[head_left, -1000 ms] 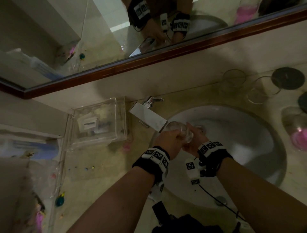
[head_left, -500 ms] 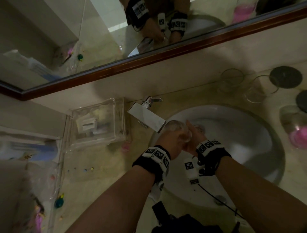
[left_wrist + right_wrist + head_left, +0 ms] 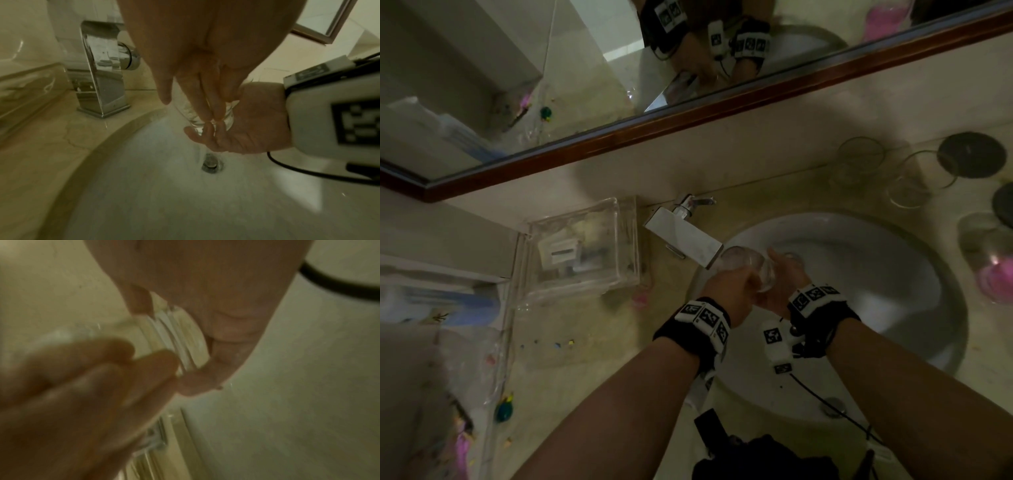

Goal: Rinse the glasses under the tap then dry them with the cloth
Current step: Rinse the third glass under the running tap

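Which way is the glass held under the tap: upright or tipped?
Tipped: both hands hold the glass sideways, its thick base facing the right palm.

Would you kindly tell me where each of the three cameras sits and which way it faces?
Head: worn on the head, looks down at the sink, tap and mirror; both forearms, left hand and right hand on the glass.
Left wrist: looks along the left hand into the basin at tap and drain; shows left fingers and the right hand.
Right wrist: close, blurred; right palm against the glass base, left fingers.
Shared: all three show the glass held by both hands.
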A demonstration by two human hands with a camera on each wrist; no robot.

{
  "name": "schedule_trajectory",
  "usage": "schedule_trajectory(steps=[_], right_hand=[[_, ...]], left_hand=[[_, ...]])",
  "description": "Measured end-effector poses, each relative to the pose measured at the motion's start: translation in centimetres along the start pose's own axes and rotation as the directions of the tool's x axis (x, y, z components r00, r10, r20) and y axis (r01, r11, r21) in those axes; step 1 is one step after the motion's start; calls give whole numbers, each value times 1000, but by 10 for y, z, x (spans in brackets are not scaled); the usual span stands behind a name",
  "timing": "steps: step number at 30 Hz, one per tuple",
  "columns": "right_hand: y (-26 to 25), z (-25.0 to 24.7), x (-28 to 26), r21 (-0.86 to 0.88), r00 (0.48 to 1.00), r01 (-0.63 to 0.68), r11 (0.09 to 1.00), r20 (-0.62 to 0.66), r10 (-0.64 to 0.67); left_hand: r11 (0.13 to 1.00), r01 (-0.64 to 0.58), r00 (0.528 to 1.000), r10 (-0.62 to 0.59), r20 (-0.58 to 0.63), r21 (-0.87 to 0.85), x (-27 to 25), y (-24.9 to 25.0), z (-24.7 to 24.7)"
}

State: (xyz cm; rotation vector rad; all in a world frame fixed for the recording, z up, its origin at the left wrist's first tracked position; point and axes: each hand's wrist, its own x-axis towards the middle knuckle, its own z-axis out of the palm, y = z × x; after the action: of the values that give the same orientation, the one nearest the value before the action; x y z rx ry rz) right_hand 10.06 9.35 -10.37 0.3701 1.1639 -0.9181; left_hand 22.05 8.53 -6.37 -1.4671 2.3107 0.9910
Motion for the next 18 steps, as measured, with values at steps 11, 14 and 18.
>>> schedule_trajectory(steps=[11,14,18], right_hand=[[10,0,-18,-188,993,96,978,88,-81],[-5,4,-15,25,997,71,997,24,-72],[5,5,-19,-285,971,234,930,121,-208]], left_hand=[[999,-1,1000,0,-11,-35,-5,-2,-3],[997,40,994,-46,-96,-66,-3,-2,-2],[995,26,985,-42,-170,-93,-3,1,-2]])
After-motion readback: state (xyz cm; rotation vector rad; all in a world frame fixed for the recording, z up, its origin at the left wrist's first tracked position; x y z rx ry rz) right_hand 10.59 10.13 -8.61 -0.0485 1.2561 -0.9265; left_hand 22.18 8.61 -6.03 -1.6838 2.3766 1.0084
